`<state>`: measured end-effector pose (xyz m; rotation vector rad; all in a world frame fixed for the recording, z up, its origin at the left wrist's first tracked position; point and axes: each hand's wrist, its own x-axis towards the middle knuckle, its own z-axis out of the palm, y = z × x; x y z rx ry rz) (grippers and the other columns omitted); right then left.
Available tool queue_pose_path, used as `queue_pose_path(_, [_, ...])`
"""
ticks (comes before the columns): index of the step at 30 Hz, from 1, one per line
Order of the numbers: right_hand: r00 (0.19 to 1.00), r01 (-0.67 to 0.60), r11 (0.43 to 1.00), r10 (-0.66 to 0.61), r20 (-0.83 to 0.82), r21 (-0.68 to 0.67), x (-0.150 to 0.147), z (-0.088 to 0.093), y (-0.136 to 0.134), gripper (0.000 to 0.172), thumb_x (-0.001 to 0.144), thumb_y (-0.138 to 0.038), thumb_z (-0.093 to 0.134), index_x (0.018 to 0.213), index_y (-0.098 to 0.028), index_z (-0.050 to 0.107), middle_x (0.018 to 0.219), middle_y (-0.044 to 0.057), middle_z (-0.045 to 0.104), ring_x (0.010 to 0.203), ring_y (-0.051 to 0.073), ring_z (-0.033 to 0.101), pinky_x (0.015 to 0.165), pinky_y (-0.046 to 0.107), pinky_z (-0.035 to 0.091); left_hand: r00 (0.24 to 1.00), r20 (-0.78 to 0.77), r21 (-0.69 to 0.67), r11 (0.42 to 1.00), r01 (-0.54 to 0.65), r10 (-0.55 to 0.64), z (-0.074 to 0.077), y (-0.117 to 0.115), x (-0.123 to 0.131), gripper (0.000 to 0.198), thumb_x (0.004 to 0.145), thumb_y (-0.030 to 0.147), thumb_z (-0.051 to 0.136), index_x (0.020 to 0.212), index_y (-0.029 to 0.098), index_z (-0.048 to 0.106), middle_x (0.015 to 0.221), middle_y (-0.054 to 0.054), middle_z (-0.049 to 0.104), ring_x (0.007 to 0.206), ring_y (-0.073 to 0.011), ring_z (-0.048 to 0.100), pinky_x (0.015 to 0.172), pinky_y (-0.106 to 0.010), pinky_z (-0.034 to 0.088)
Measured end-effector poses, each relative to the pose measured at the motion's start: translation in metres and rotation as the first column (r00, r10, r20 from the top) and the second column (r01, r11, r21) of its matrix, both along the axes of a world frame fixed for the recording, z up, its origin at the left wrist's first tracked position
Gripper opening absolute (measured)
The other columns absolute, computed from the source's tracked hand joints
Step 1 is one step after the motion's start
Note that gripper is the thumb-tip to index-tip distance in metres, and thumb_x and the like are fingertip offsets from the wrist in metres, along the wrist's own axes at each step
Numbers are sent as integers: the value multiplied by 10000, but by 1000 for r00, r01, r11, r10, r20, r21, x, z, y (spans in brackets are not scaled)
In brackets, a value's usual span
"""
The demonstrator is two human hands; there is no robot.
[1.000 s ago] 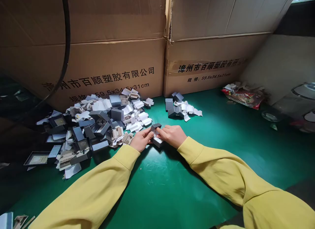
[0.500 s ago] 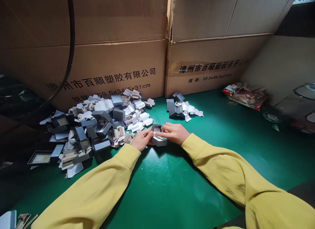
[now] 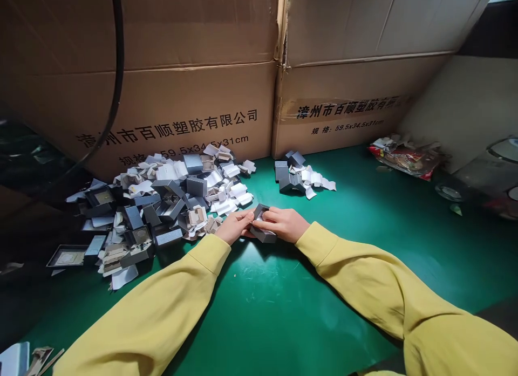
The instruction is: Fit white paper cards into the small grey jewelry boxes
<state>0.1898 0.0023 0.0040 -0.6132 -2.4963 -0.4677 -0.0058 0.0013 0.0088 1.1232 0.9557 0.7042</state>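
Dark grey box (image 3: 265, 236) sits between the 2 hands, open side up, above the green table (image 3: 259, 311) and just beside the larger heap (image 3: 196, 187); whether its base touches the tabletop, I cannot tell. The left hand (image 3: 234, 227) pinches its left side, while the right hand (image 3: 285, 224) bends its fingers over the opening; whether they grip anything inside is hidden. The step seems to be working at the pale interior, and the next move probably calls for a steady left hold and careful right fingertips. Its walls look like stiff, matt cardboard, straight-edged against the smooth, glossy table.
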Motion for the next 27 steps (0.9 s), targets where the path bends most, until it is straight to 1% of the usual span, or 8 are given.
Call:
queue_pose_path(5, [990, -73, 987, 54, -131, -145, 0, -2, -1, 295, 914, -188, 371, 1147, -240, 543, 870, 47, 606, 798, 124, 529, 594, 206, 430, 985, 149, -67, 992, 103, -92, 0, 4, -4, 652, 707, 455, 648, 1284, 211, 470, 842, -60, 605, 614, -91, 515, 526, -197, 438])
queue_pose_path(8, [953, -176, 956, 107, -282, -233, 0, -4, -2, 331, 901, -121, 320, 1116, -213, 555, 952, 60, 621, 851, 122, 555, 715, 235, 477, 975, 212, -46, 996, 71, -59, -2, 4, -5, 627, 718, 459, 634, 1272, 205, 486, 747, -27, 566, 555, -67, 459, 481, -177, 399])
queue_pose_path(10, [932, -213, 942, 118, -342, -257, 0, -5, -2, 314, 888, -110, 329, 1076, -198, 565, 962, 63, 629, 858, 124, 566, 726, 242, 486, 976, 216, -43, 999, 25, -15, -1, 3, -4, 624, 726, 469, 620, 1273, 202, 484, 751, -25, 565, 559, -74, 456, 493, -192, 414])
queue_pose_path(16, [882, -91, 978, -7, -470, -186, 0, -7, 0, 112, 854, -175, 489, 848, -203, 597, 753, 40, 624, 708, 128, 554, 616, 243, 478, 973, 204, -100, 991, -91, 109, 1, 1, -3, 649, 718, 486, 616, 1286, 212, 464, 924, -78, 597, 726, -148, 530, 613, -275, 492])
queue_pose_path(19, [824, -16, 985, -85, -561, -173, 0, -4, 0, 87, 834, -177, 515, 791, -207, 585, 843, 67, 584, 820, 160, 532, 647, 278, 488, 969, 218, -100, 990, -98, 118, -3, 3, -3, 688, 677, 508, 647, 1275, 218, 473, 977, -89, 603, 739, -156, 540, 603, -277, 498])
queue_pose_path(22, [796, -54, 974, -92, -598, -221, 1, -5, -1, 109, 854, -157, 460, 845, -203, 559, 1034, 97, 531, 930, 168, 518, 703, 298, 501, 964, 232, -82, 990, -116, 132, -8, 5, -3, 718, 655, 517, 663, 1273, 205, 471, 1022, -108, 600, 749, -164, 550, 621, -305, 511])
queue_pose_path(25, [814, -116, 960, -54, -578, -253, 1, -9, 0, 182, 875, -139, 416, 990, -217, 532, 968, 74, 560, 829, 134, 547, 696, 275, 503, 960, 230, -74, 986, -148, 161, -10, 5, -3, 725, 660, 523, 655, 1277, 197, 458, 1012, -114, 603, 763, -185, 565, 643, -356, 523])
queue_pose_path(27, [821, -87, 963, -75, -566, -254, -1, -13, 1, 243, 875, -136, 419, 1067, -233, 533, 910, 60, 575, 806, 137, 545, 699, 276, 500, 959, 228, -74, 985, -155, 168, -10, 5, -3, 702, 678, 526, 635, 1276, 206, 454, 1007, -114, 605, 784, -205, 580, 660, -387, 526])
